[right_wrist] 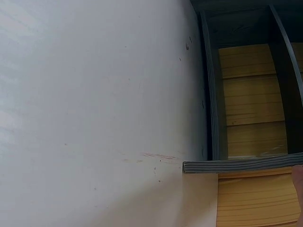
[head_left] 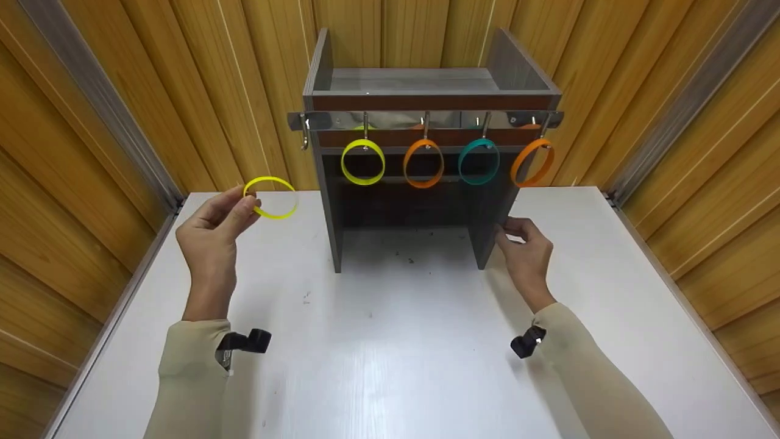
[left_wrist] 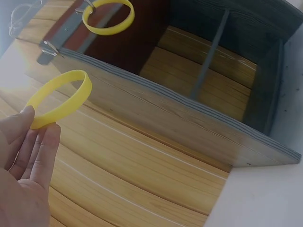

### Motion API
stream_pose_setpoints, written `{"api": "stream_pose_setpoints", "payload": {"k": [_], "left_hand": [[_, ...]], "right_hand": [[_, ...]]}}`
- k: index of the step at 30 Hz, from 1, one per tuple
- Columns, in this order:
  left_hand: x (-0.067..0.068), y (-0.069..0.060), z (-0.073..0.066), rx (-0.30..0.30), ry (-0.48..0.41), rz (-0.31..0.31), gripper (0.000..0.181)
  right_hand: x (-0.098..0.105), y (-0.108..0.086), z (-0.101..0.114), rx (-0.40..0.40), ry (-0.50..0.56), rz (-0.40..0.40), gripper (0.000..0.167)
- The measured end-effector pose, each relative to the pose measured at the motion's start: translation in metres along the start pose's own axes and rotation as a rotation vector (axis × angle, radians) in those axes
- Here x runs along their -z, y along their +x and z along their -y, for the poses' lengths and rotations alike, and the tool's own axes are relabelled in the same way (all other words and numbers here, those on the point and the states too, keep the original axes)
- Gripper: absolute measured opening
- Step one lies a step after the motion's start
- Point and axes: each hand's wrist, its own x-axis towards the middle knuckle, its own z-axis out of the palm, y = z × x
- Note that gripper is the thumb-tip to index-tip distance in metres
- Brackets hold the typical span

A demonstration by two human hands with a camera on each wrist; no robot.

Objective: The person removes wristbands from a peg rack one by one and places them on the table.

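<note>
A yellow wristband [head_left: 277,217] is pinched between the thumb and fingers of my left hand [head_left: 213,228], left of the grey wooden shelf unit [head_left: 323,201]. In the left wrist view, the wristband [left_wrist: 64,108] is held up near the unit's side. A metal hook [head_left: 304,133] sticks out at the left end of the hook strip [head_left: 399,120]. Along the strip hang another yellow wristband [head_left: 364,182], an orange one [head_left: 423,183], a teal one [head_left: 479,180] and a second orange one [head_left: 533,183]. Loosely bent fingers of my right hand [head_left: 525,259] touch the outside of the right panel [head_left: 496,225].
The unit stands on a white table [head_left: 390,341] with small dark marks on it. Wood-patterned walls [head_left: 274,91] enclose the back and sides. Black wrist cameras [head_left: 259,341] sit on both sleeves.
</note>
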Motion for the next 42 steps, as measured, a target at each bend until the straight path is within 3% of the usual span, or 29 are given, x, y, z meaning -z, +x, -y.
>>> {"api": "stream_pose_setpoints", "payload": {"k": [7, 15, 22, 32, 42], "left_hand": [[0.010, -0.006, 0.030, 0.102, 0.069, -0.001, 0.030], [0.018, -0.013, 0.067, 0.182, 0.198, 0.017, 0.032], [0.023, -0.020, 0.093, 0.269, 0.208, 0.045, 0.030], [0.022, -0.025, 0.121, 0.415, 0.199, 0.049, 0.031], [0.021, -0.030, 0.143, 0.489, 0.280, 0.071, 0.029]], "right_hand": [[-0.005, 0.007, -0.032, -0.018, -0.013, -0.012, 0.014], [-0.004, 0.009, -0.035, 0.013, -0.012, -0.011, 0.013], [-0.005, 0.008, -0.035, 0.016, -0.014, -0.012, 0.014], [-0.004, 0.007, -0.037, 0.012, -0.014, -0.016, 0.013], [-0.005, 0.007, -0.035, 0.020, -0.013, -0.023, 0.014]]}}
